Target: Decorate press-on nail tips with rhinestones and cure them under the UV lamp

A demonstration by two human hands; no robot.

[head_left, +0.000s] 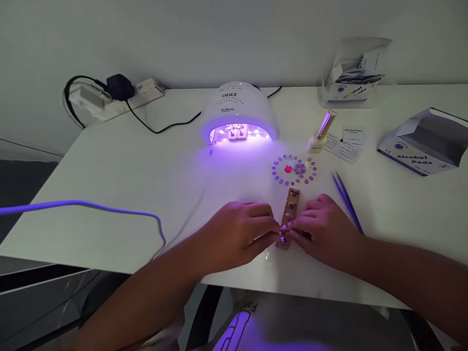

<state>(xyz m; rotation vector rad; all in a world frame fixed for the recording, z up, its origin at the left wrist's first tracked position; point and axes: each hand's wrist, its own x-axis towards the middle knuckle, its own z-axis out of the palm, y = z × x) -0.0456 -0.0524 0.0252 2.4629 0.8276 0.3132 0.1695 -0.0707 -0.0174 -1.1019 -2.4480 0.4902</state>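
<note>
My left hand [252, 228] and my right hand [321, 226] meet over a narrow brown strip [282, 244] with scalloped edges. Several small metallic knobs stand in a row along it. Between the fingertips of both hands is a small shiny piece [284, 228] that looks like a false nail; the fingers partly hide it. Each hand is closed in a pinch. Just beyond the strip lies a ring of small decorated nail pieces [275, 174], with a pink dot [288, 169] and a glittery cluster [300, 168] inside.
A white nail lamp [237, 105] glows purple, with small holders [237, 132] inside. Right of it stand a gold-capped polish bottle [321, 131], tweezers [347, 200], an open alcohol pad box [413, 156] and a clear bin [354, 97]. A power strip [120, 105] and cable [80, 203] lie left.
</note>
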